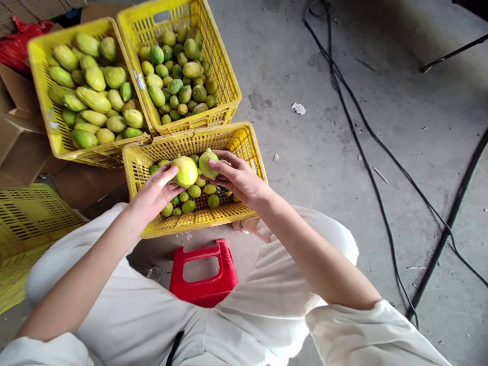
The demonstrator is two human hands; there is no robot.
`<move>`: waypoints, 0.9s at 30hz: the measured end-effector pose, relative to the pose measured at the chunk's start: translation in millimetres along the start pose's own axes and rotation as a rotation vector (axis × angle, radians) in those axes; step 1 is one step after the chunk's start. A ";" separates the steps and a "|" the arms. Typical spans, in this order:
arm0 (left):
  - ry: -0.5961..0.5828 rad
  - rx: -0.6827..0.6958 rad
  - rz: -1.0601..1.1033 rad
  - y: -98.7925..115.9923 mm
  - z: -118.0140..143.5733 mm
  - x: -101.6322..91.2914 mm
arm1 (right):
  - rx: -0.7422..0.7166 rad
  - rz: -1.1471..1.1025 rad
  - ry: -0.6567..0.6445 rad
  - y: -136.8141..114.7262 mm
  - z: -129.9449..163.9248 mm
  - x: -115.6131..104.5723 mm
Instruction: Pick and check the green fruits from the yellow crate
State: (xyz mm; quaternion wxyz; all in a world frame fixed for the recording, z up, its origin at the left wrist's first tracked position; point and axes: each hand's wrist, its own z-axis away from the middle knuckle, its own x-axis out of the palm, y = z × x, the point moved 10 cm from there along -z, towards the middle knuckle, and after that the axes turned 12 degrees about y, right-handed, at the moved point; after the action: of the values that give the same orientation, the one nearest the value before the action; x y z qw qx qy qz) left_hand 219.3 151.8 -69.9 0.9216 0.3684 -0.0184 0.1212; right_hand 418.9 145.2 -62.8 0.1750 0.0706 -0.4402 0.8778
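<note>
My left hand (pixel 158 190) is closed around a large yellow-green citrus fruit (pixel 186 172), lemon-like with a small nub on top. In my right hand (pixel 238 178) is a second, greener citrus fruit (pixel 208 163), its nubbed end pointing up. The two fruits are held close together over the near yellow crate (pixel 194 223). Several small green citrus fruits (pixel 188 206) lie on the crate's slatted bottom beneath my hands. Some of the crate's contents are hidden behind my hands and the held fruits.
Behind stand a left yellow crate (pixel 40 96) of longer yellow-green fruits and a right yellow crate (pixel 224 66) of mixed smaller ones. Another yellow crate (pixel 34 213) stands at left, near cardboard (pixel 23 152). A red stool (pixel 202 292) sits between my legs. Black cables (pixel 377 203) cross the floor.
</note>
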 end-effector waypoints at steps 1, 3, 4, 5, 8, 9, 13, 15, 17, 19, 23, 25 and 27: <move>0.007 -0.013 0.006 -1.0 -0.7 -0.7 | 0.005 0.019 0.011 0.0 0.3 -1.0; 0.026 -0.024 0.025 -1.8 -1.5 -2.2 | 0.005 0.052 0.031 0.0 0.3 -3.1; 0.032 -0.020 0.033 -1.3 -1.4 -2.4 | 0.003 0.061 0.038 0.2 0.0 -3.7; 0.034 -0.010 0.037 -0.2 -0.8 -2.1 | 0.000 0.064 0.043 0.5 -0.4 -4.2; 0.002 0.035 0.000 4.1 2.7 2.3 | 0.003 0.050 0.041 2.6 -2.3 -3.6; -0.011 0.048 -0.018 5.5 4.0 3.7 | 0.007 0.043 0.034 3.4 -2.7 -2.8; -0.039 0.068 -0.044 8.2 7.0 5.6 | 0.016 0.015 0.008 2.8 -1.8 0.7; -0.057 0.067 -0.042 8.0 7.6 6.6 | -0.002 0.015 -0.006 -0.6 0.0 2.3; -0.074 0.060 -0.038 6.6 7.7 7.6 | -0.021 0.023 -0.020 -3.8 1.8 3.7; -0.083 0.057 -0.032 5.2 7.1 8.1 | -0.028 0.027 -0.030 -5.1 2.7 4.6; -0.069 0.086 -0.016 5.5 3.9 6.6 | -0.012 -0.005 -0.029 -3.3 1.0 3.7; -0.040 0.099 -0.007 5.7 2.0 4.1 | 0.005 -0.021 -0.015 -1.4 -0.7 1.7; -0.015 0.101 -0.002 5.5 1.0 1.9 | 0.029 -0.028 -0.014 0.8 -1.8 0.6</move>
State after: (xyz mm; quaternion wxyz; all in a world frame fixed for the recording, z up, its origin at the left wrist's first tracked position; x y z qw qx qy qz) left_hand 219.9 155.4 -65.3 0.9018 0.4152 -0.0190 0.1180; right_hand 418.1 146.3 -64.3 0.1834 0.0854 -0.4274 0.8811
